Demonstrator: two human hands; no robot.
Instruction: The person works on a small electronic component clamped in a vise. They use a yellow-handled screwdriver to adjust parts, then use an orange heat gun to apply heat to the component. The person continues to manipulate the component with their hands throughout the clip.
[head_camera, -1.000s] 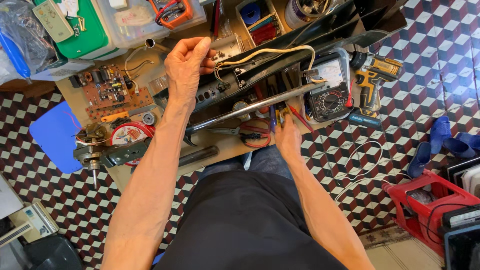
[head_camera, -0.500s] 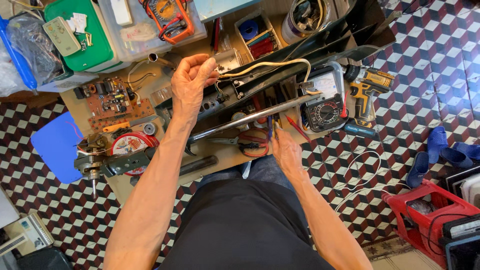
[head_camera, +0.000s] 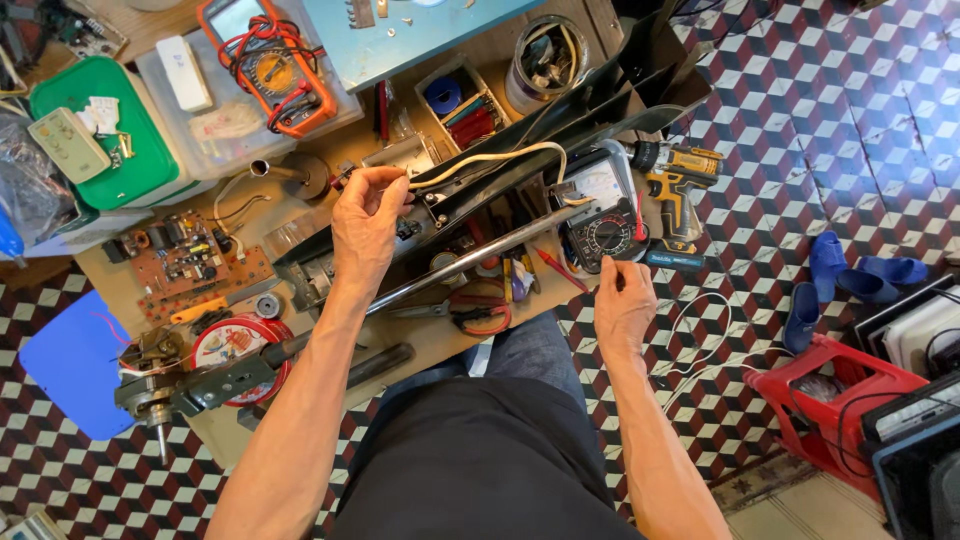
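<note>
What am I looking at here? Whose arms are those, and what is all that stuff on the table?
This picture comes from a camera worn on a person's head, looking down, so the two bare arms are that person's own. The left hand pinches a cream-coloured cable that runs over a long black metal casing lying on the wooden workbench. The right hand holds nothing that I can see and hovers by a black dial meter. Close by lie a yellow and black cordless drill, an orange meter with red and black leads, a brown circuit board, red-handled pliers and a long shiny metal tube.
</note>
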